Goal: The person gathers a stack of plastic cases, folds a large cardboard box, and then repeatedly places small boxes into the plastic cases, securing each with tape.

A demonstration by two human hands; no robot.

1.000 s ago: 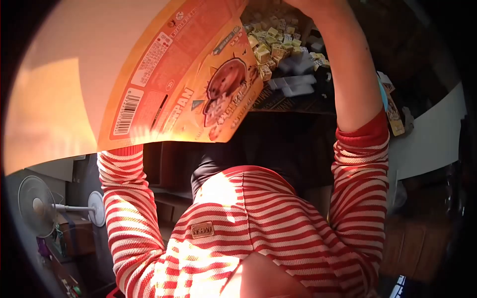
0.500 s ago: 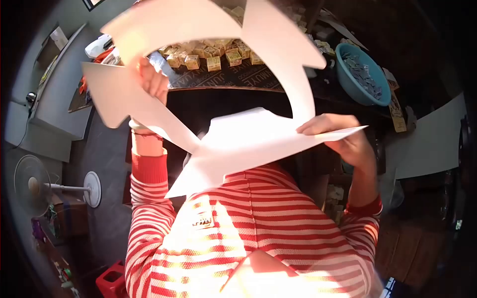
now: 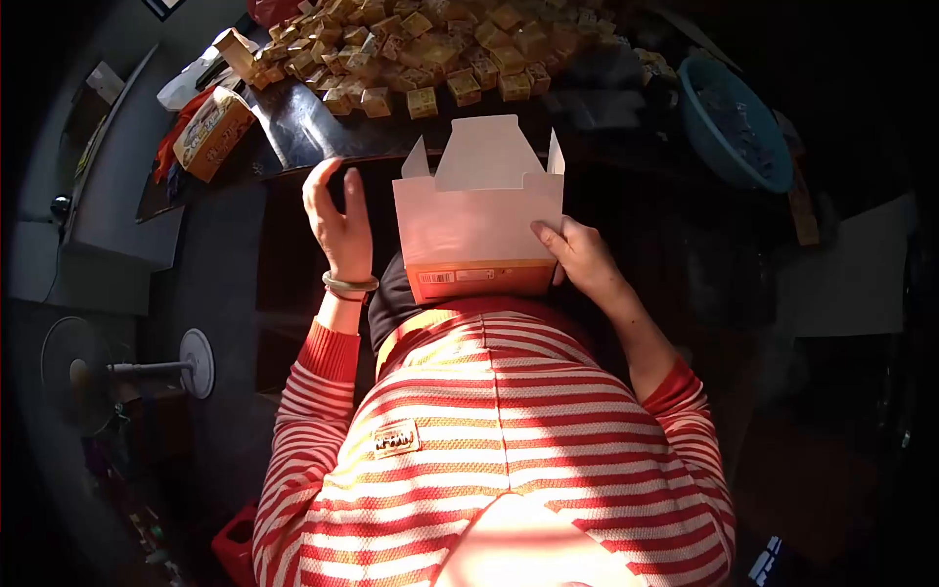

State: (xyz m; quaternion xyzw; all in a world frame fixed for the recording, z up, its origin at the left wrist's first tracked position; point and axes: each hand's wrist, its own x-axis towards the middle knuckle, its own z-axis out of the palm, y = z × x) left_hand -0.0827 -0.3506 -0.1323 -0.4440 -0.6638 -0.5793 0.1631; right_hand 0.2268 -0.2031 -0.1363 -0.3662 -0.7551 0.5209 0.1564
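An open cardboard box point(image 3: 474, 220) stands on my lap with its top flaps up. Its visible inner side is white, and an orange printed strip with a barcode runs along the bottom. My right hand point(image 3: 582, 252) grips the box's right side, thumb over the front panel and the other fingers partly hidden. To the left of the box, my left hand point(image 3: 339, 223) is raised with the thumb and fingers apart, holding nothing and touching nothing.
Many small yellow boxes point(image 3: 421, 103) lie heaped on the dark table point(image 3: 313, 137) ahead. A printed carton point(image 3: 212, 134) stands at the left, and a blue basin point(image 3: 729, 117) with small packets at the right. A white fan point(image 3: 196, 363) stands on the floor at left.
The flat, unfolded white card held up by both hands is now a formed box lower down on my lap. My left hand has let go of it.
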